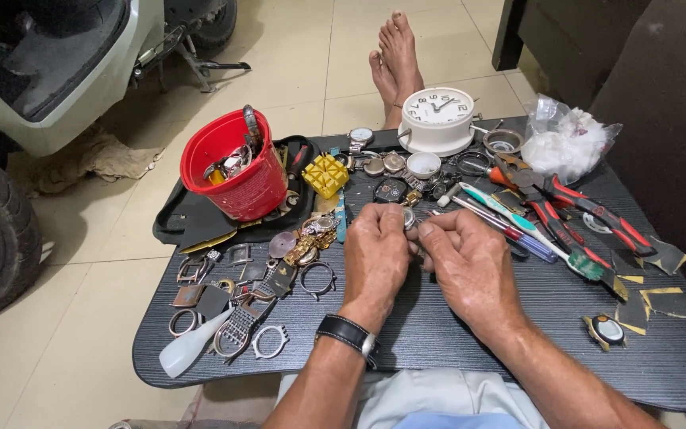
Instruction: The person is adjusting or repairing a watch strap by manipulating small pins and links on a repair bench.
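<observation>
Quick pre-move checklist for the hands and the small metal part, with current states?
1. Left hand on the small metal part: ok, fingertips pinch it.
2. Right hand on the part: ok, fingertips meet it.
3. Part held above the black table, not resting: cannot tell.
4. Tool in either hand: cannot tell, fingers hide it.
5. Pliers close by: ok, red-handled, right of the hands.
6. Red bucket away from the hands: ok, upright at left.

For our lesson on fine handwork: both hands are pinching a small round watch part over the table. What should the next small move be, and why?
Probably lower the watch part closer to the black table before working on it. The left hand and right hand pinch it at the fingertips above clutter, so a dropped piece could get lost among the loose cases.
</observation>
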